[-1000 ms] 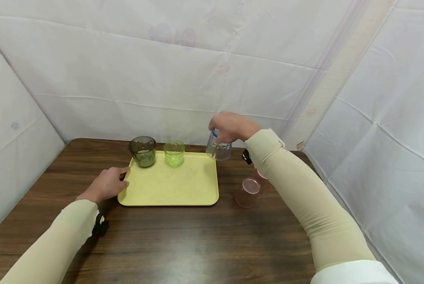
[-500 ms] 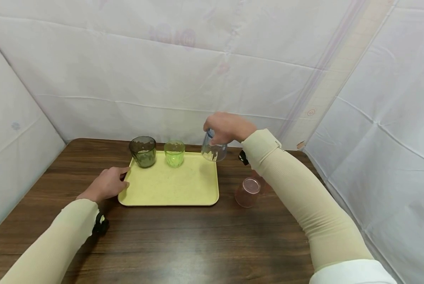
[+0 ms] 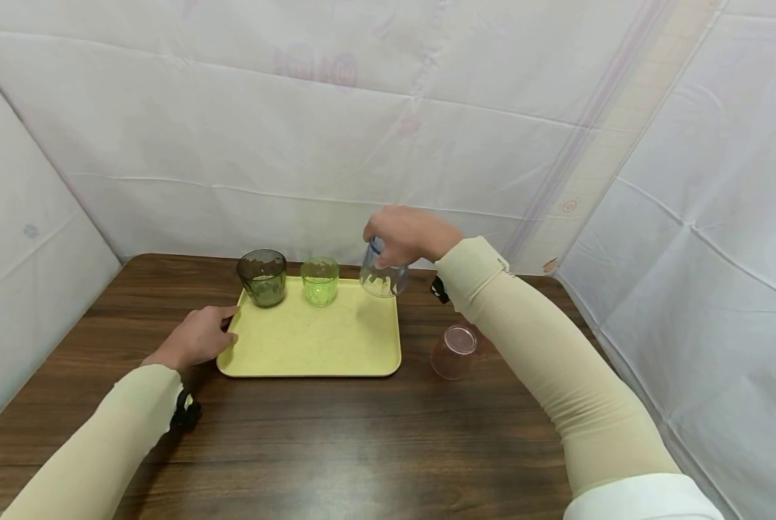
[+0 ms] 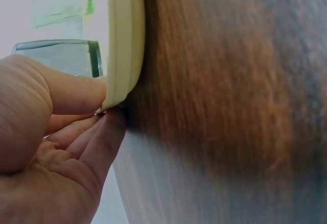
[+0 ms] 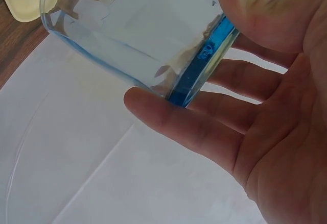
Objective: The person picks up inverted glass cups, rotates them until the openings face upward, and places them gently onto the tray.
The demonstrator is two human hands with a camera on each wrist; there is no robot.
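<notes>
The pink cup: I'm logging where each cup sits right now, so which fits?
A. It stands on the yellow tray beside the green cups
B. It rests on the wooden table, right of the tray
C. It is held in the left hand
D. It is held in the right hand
B: the pink cup rests on the wooden table, off the right edge of the yellow tray, with neither hand on it.

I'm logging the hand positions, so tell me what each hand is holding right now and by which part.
The right hand holds a clear blue glass by its base, mouth down. The left hand pinches the left rim of the yellow tray.
</notes>
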